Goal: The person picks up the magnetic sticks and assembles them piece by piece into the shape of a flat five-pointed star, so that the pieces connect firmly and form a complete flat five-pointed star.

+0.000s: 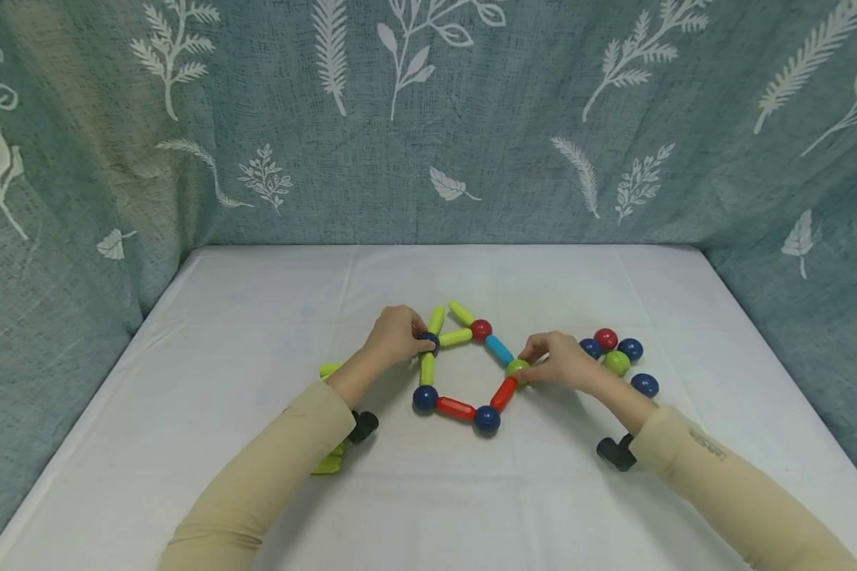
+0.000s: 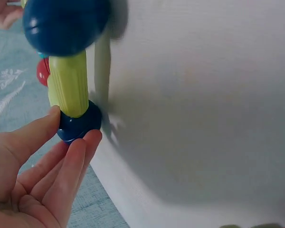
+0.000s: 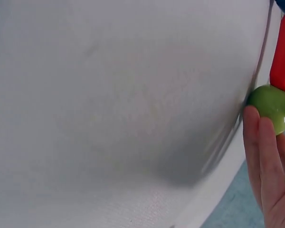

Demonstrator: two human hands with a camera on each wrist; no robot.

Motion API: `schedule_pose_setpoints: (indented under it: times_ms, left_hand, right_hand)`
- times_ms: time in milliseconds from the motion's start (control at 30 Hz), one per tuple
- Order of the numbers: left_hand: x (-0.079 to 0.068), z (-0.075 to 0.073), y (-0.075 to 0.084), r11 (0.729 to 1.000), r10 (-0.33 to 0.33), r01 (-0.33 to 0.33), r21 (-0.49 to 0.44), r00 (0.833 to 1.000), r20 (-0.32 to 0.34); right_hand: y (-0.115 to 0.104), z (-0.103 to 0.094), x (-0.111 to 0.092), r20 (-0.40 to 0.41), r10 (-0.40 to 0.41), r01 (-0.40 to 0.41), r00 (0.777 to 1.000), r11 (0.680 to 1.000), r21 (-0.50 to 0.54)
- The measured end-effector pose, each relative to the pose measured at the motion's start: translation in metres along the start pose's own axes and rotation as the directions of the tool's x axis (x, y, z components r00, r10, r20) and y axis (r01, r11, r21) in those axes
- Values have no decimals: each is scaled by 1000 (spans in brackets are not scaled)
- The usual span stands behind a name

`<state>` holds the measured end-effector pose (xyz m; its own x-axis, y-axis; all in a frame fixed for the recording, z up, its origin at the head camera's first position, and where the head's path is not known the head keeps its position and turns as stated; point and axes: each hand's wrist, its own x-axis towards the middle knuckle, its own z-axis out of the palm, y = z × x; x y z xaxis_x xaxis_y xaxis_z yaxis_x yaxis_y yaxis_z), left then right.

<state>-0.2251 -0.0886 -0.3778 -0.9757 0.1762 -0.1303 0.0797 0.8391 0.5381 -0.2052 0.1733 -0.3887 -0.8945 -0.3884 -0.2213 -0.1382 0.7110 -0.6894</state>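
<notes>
Grey-green leaf-print curtain (image 1: 371, 218) at the back; white desk (image 1: 271, 317) in front of it. My beige sleeves (image 1: 271, 464) extend over the desk from the near side.

Ring of rods and balls (image 1: 455, 409): mid-desk, between my two grips. Five sides, a ball at each corner. Two yellow-green rods (image 1: 461, 312) project from the far side, leaning toward each other, tips apart; cannot tell whether they rise off the desk.

Left grip (image 1: 394, 335): thumb and fingertips pinching the dark blue ball (image 2: 78, 126) at the ring's far left corner. Right grip (image 1: 559, 361): pinching the green ball (image 3: 270, 107) at the right corner.

Rod pile (image 1: 328, 466), yellow-green: by my left sleeve, partly hidden under it. Loose balls (image 1: 617, 363), red, green and blue: just right of my right grip.

Handling (estimate): hard plastic by the look, probably light, each piece stiff. Joints are the likely weak points; I judge the ring would hinge or part at the balls rather than bend. Glossy balls may roll or slip under a slack hold. Best hold: across a ball's widest part, thumb opposing fingertips, low force, two corners at once. Breakage seems unlikely.
</notes>
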Motion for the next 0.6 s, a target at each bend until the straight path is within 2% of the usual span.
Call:
schedule_pose_setpoints:
  times_ms: [367, 600]
  left_hand:
    - [12, 4, 7, 1000, -6, 7, -27, 1000, 13]
    - [14, 6, 11, 1000, -17, 17, -25, 1000, 15]
  right_hand:
    - [-7, 6, -12, 42, 30, -30, 999, 1000, 7]
    - [-1, 6, -17, 60, -17, 15, 998, 999, 40]
